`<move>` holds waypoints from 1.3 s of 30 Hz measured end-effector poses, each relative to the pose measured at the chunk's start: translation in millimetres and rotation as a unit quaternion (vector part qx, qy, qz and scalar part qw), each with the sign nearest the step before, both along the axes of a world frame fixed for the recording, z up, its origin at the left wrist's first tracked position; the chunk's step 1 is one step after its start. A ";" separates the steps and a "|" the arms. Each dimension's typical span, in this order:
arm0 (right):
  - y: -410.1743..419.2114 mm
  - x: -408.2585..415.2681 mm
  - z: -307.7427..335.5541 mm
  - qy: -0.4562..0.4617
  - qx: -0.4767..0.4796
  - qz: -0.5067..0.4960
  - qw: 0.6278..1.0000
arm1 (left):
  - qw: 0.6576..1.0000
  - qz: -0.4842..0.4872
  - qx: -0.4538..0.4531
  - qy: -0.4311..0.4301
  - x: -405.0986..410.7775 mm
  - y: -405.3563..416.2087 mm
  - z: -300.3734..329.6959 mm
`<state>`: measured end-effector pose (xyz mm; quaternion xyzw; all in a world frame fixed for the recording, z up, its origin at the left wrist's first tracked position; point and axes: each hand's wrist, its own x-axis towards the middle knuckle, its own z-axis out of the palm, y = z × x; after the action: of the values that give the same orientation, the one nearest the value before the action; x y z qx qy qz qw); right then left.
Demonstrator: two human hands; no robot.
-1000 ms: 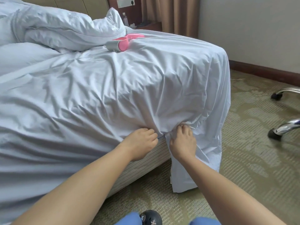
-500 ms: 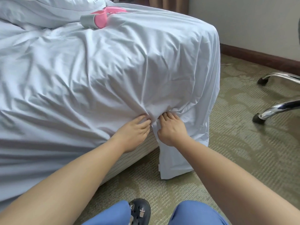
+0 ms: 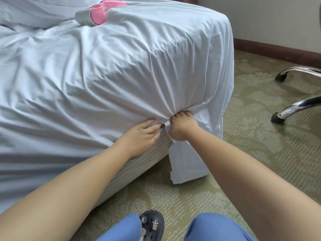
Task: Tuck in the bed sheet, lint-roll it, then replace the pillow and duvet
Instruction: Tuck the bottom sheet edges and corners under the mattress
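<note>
Both hands work at the lower edge of the mattress near the bed's corner. The left hand (image 3: 141, 134) lies with its fingers nearly straight, pressing the sheet (image 3: 107, 75) in at the seam between the mattress and the striped bed base (image 3: 139, 164). The right hand (image 3: 182, 126), just beside it, has its fingers curled into a gathered bunch of sheet, with the fingertips pushed up under the mattress edge; creases fan out from that spot across the side of the bed. Below the right hand a loose flap of sheet hangs down past the base to the carpet (image 3: 251, 145), and more cloth drapes untucked around the corner. On top of the bed, near the far edge, a pink lint roller (image 3: 95, 14) lies on the sheet, touching the rumpled white duvet (image 3: 34, 13) heaped at the upper left. Whether a pillow sits among that bedding cannot be told. Two chrome chair legs (image 3: 298, 105) with dark feet stand on the carpet at the right, well apart from the bed. At the bottom, blue trouser knees (image 3: 213, 228) and a dark clog (image 3: 152, 223) with charms show.
</note>
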<state>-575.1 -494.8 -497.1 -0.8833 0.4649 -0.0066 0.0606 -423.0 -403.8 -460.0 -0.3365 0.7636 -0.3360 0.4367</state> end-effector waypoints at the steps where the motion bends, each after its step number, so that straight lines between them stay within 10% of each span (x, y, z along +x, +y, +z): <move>1: 7.2 -2.4 -3.6 -0.023 -0.015 0.001 1.000 | 1.000 0.019 -0.003 0.006 -0.5 0.4 -2.4; 10: 46.6 -0.2 -26.9 -0.171 0.003 -0.226 0.959 | 0.994 -0.014 0.015 0.110 -2.5 2.8 5.2; 15: 23.5 -6.9 -17.5 -0.354 0.060 -0.366 0.859 | 0.970 -0.081 0.011 0.227 3.2 -6.5 5.2; 24: 36.4 -23.3 -30.5 -0.252 -0.182 -0.050 0.949 | 0.958 -0.046 0.011 0.282 -7.7 -0.3 6.1; 39: 3.5 -20.8 -6.7 -0.071 -0.049 0.076 0.993 | 0.830 0.319 0.077 0.451 -49.2 -1.3 -2.1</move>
<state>-595.9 -491.3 -503.8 -0.9154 0.3896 -0.0876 0.0506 -472.2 -405.2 -462.1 -0.6411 0.7490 0.0711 0.1514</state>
